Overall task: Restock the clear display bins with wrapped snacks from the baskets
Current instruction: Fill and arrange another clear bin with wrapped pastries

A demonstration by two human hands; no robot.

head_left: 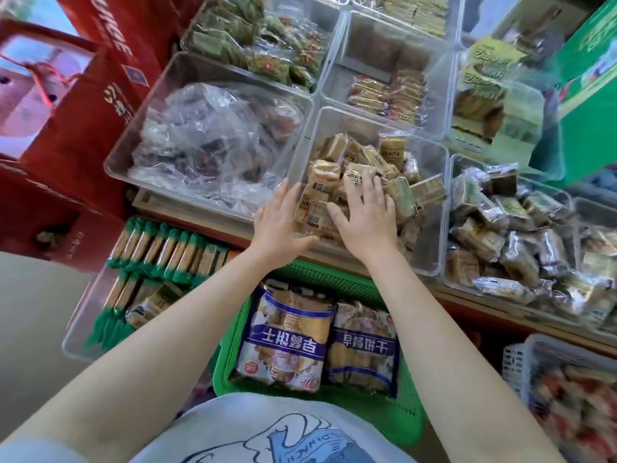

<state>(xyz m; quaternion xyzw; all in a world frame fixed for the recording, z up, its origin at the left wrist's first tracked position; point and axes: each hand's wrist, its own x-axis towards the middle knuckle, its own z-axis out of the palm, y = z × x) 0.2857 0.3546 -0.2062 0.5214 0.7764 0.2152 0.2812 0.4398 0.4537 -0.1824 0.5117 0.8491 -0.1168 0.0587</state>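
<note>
Head view is filled in its middle by a clear bin [430, 208], and in this bin a loose heap of small wrapped snacks [362, 162] in beige and gold wrappers is seen, piled against the near wall and thinner toward the far side. The right hand [365, 212] is laid flat on top of the heap with the fingers [359, 187] spread and nearly straight; nothing is pinched, so it is judged that the pile is being pressed down or evened out, so that the snacks sit below the rim. The left hand [282, 218] is placed against the near left corner of the same bin, fingers straight and close together, thumb along the front wall; probably the bin is steadied in this way while the other hand pushes.

Just below the hands a green basket [320, 274] is standing, and two large bags of biscuits [287, 335] with blue labels are lying in it side by side. To the left of the basket a low clear tray [71, 342] holds rows of long packets with green ends [167, 245].

Around the middle bin other clear bins are set edge to edge: on the left one with crumpled clear plastic bags [213, 135], on the right one with dark silvery packets [521, 242], behind it one with red wrapped cakes [387, 91]. Red gift boxes [83, 105] are stacked at the far left. At the lower right a pale basket [541, 349] with red items is partly seen, blurred
</note>
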